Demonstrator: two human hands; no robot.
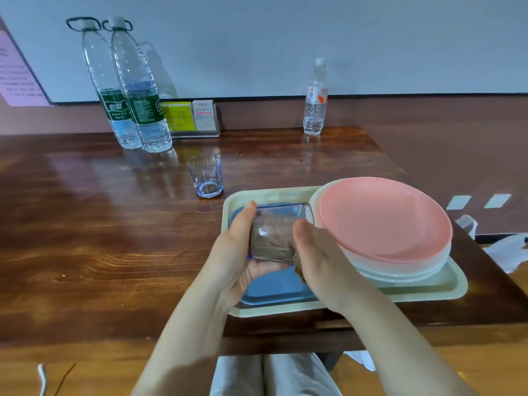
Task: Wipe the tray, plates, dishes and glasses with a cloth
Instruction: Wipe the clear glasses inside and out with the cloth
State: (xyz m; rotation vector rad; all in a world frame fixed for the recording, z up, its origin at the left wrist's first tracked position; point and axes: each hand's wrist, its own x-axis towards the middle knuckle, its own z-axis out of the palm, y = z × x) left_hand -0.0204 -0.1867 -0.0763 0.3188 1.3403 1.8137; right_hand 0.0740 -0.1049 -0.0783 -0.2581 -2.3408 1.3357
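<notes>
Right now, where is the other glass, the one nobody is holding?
The glass stands upright on the table, left of and behind the tray, in front of the two big bottles.

My right hand (pixel 320 261) hides most of the brown cloth (pixel 298 262); beyond my fingertips, card print (pixel 204 115) is too small to read.

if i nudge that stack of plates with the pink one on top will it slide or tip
The plate stack would probably slide as a unit: it sits flat on the smooth cream tray. The plates look like thin plastic, so likely light and hardly fragile. The pink plate on top sits nested, so it should stay put, though a sharp nudge might shift it.
</notes>
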